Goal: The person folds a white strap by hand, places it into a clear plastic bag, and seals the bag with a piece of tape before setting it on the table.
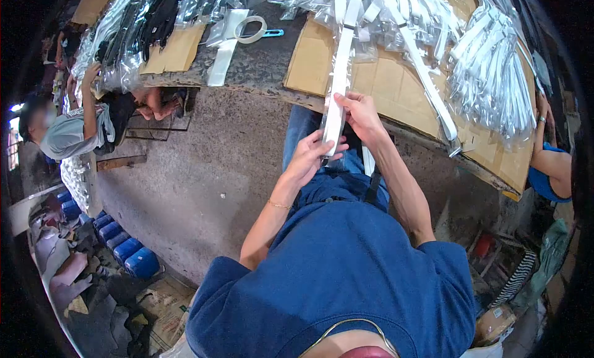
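A white belt in a clear plastic sleeve (pixel 339 70) runs from the table edge down to my lap. My left hand (pixel 306 157) grips its lower end, thumb on top and fingers beneath. Higher up, my right hand (pixel 362 115) pinches the sleeve's right edge between thumb and fingers. To the right, another white belt (pixel 424 73) with a metal end lies across the cardboard (pixel 387 80). Heaps of clear-bagged white straps (pixel 492 67) cover the back and right of the table.
A tape roll (pixel 250 29) and a blue cutter (pixel 273 33) lie on the dark tabletop (pixel 253 70). At left, a seated person (pixel 71 132) reaches toward bagged dark straps (pixel 162 21). Another person's arm (pixel 552 169) is at right. Blue containers (pixel 141 262) stand on the floor.
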`<state>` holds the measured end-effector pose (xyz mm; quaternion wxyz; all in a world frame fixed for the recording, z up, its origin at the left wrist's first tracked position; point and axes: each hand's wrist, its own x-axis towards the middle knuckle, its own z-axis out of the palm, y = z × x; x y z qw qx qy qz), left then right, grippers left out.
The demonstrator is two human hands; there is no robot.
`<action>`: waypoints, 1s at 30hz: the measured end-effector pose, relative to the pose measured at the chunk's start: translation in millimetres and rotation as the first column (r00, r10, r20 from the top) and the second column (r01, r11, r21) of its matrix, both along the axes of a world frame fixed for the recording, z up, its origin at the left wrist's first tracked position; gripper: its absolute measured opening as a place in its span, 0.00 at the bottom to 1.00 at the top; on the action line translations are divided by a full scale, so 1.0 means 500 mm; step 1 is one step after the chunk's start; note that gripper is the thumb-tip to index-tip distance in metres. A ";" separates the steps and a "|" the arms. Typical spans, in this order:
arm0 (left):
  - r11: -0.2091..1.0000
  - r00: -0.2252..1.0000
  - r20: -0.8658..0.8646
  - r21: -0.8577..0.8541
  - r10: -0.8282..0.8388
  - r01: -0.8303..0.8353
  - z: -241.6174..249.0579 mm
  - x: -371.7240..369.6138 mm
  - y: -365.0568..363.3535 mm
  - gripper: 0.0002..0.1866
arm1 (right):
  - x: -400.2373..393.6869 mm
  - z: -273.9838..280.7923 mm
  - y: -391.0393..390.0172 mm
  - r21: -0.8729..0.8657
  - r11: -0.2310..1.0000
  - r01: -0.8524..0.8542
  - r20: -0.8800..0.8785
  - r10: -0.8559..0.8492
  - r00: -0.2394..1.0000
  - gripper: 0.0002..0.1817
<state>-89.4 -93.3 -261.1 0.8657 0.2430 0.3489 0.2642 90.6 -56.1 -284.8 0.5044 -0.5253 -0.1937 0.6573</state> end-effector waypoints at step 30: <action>1.000 1.000 -0.027 -0.015 -0.009 0.008 -0.026 -0.001 -0.015 0.19 | -0.015 0.005 0.026 0.053 0.994 0.094 -0.069 -0.090 0.994 0.07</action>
